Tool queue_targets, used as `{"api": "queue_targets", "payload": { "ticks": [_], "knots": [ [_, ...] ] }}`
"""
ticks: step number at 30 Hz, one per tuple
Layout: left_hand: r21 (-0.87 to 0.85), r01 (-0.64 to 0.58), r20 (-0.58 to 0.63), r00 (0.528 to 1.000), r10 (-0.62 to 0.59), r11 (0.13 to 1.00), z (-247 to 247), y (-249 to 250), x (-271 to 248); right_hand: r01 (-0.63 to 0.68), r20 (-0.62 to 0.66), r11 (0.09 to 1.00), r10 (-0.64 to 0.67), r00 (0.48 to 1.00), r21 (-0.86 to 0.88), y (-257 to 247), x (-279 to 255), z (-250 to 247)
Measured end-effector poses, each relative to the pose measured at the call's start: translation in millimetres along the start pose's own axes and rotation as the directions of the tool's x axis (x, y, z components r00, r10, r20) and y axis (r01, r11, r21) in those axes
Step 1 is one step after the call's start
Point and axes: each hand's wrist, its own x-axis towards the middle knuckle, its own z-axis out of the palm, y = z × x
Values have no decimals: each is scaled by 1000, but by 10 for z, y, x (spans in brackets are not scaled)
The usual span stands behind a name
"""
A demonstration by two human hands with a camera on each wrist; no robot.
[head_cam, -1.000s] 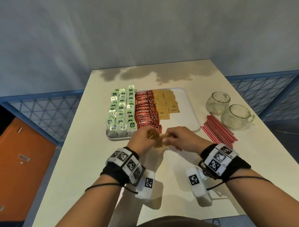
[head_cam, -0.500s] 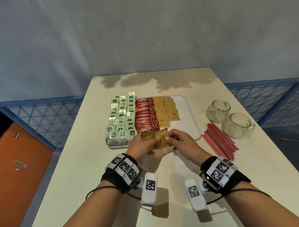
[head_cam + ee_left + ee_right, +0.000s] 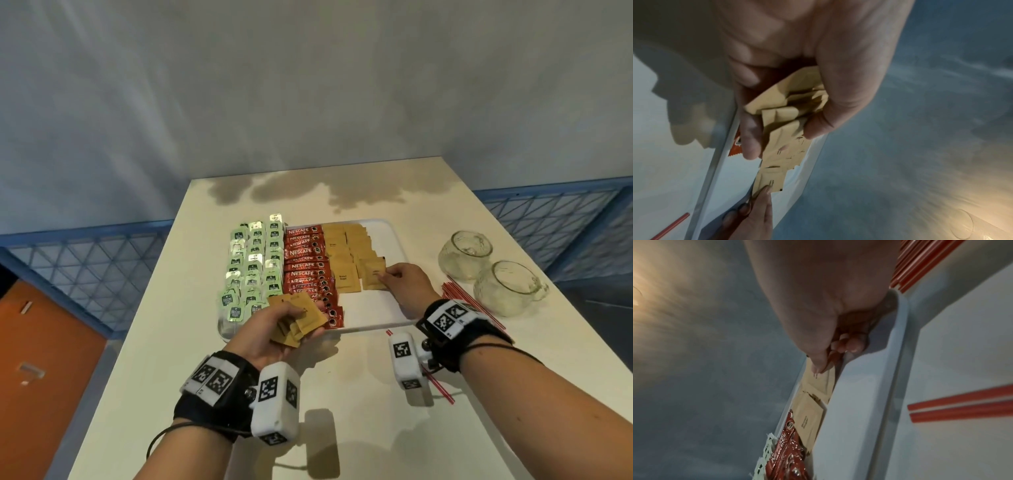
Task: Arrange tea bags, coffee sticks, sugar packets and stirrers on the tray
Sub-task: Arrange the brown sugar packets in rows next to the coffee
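Two hands, joined half a second ago, are now apart. Left hand point(image 3: 274, 329) grips a bunch of brown sugar packets point(image 3: 298, 317) at the white tray's point(image 3: 394, 240) near edge. Beyond, right hand point(image 3: 406, 287) pinches one sugar packet point(image 3: 373, 275), now laid on the tray beside the sugar rows.

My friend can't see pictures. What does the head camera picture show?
The right hand lays a brown sugar packet on a white tray beside coffee sticks and tea bags. The left hand holds more packets; red stirrers lie on the table.
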Motion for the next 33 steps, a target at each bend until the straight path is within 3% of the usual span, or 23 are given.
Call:
{"api": "queue_targets", "payload": {
  "ticks": [5,10,13,15,18,21,23,25,27,30,33],
  "knots": [
    [23,35,-59,998,-34,999,-25,-19,10,-47,-31,999,47,998,5,-31,63,18],
    [70,-39,-108,993,46,997,-11,-50,7,-39,-44,988,33,998,-152,-98,5,3],
    [139,-107,-178,975,131,984,-6,-83,12,-68,-84,998,67,994,-7,-102,-2,7],
    [207,-130,-207,963,174,970,-2,-99,7,-19,-97,997,27,995,78,-164,-71,2],
    [273,-165,-226,947,230,948,36,-112,-9,124,93,987,-134,987,106,-390,-365,11],
    [324,-218,-223,928,298,921,125,-124,-34,194,418,980,-194,888,41,-580,-695,115],
    [363,-237,-225,916,332,901,175,-150,-64,221,502,975,-184,845,-15,-622,-813,210],
    [430,-246,-224,903,367,869,161,-169,-71,249,507,968,-201,839,-29,-645,-849,255],
    [622,-233,-217,866,450,748,83,-167,-59,281,494,957,-210,843,-73,-682,-864,230],
    [919,-174,-96,769,632,353,-61,-138,-85,381,501,901,-238,832,-206,-739,-862,166],
    [949,-230,12,713,701,218,-113,-129,-164,501,541,775,-251,803,-385,-832,-893,136]
  ]
}}
